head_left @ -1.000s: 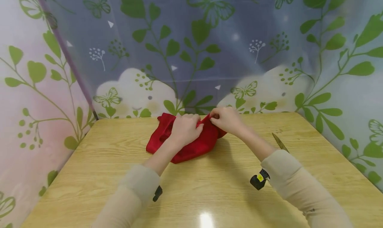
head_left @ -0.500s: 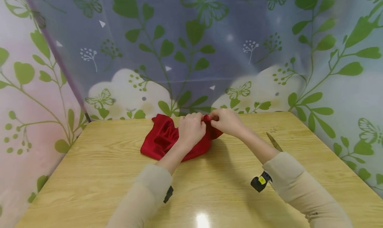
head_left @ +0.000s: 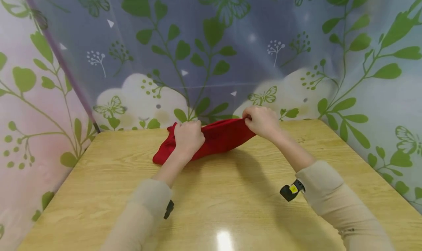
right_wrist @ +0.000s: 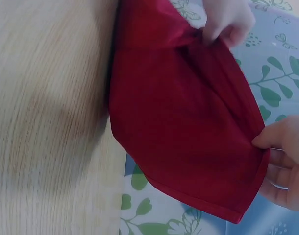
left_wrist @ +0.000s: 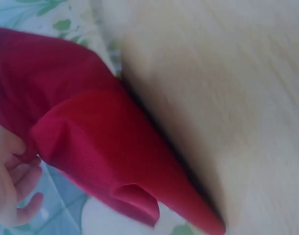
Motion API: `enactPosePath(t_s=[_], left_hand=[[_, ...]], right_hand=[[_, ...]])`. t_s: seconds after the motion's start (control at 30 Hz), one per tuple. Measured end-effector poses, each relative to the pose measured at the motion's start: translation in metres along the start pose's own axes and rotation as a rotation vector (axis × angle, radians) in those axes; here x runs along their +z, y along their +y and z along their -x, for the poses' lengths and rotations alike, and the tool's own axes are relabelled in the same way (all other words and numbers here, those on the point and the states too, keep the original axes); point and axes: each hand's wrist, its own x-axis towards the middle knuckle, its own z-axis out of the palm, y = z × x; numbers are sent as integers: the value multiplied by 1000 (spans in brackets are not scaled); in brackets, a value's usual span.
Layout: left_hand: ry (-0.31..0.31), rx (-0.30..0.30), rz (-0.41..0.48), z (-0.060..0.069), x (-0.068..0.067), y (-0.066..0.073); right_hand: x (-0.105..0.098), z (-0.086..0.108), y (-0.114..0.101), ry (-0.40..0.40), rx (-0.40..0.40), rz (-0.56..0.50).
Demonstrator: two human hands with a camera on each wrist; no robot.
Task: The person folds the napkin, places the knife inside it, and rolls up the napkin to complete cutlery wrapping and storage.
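Above the far part of the wooden table [head_left: 204, 207], a red cloth [head_left: 227, 135] is held up between two hands, before a printed wall hanging [head_left: 214, 60]. Left hand [head_left: 189, 135]: nearly closed, thumb and forefinger pinching gathered fabric at the upper edge; the remaining fingers are loosely bent, as the left wrist view shows. Right hand [head_left: 263, 122]: pinching the edge near the cloth's right end, thumb on one face and the other fingers bent beyond the edge. A hemmed corner hangs free below this grip.

Reason for the hold, as judged: the grips stand well apart so that the edge between them is drawn out while the body drapes below. Taking the margin rather than the middle leaves the panel exposed. The right portion is raised, with a shadow on the tabletop; the left end slumps low, contact uncertain.

Containers: none identified. The fabric doubles over itself beside the left hand; whether this forms a pocket or merely a fold cannot be told, and no contents show
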Motion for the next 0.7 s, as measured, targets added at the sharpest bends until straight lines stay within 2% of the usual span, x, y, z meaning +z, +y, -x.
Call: enactPosePath(t_s=[0.2, 0.33, 0.53, 0.7], left_hand=[[-203, -147, 23, -7, -27, -31], [-292, -216, 7, -10, -45, -54], [-403, -206, 59, -8, -64, -96], [-457, -224, 70, -1, -75, -119]], right_hand=[[-4, -5, 9, -2, 27, 55], [-8, -6, 19, 1, 57, 54], [-13, -6, 39, -26, 107, 67], [-10, -4, 50, -53, 115, 91]])
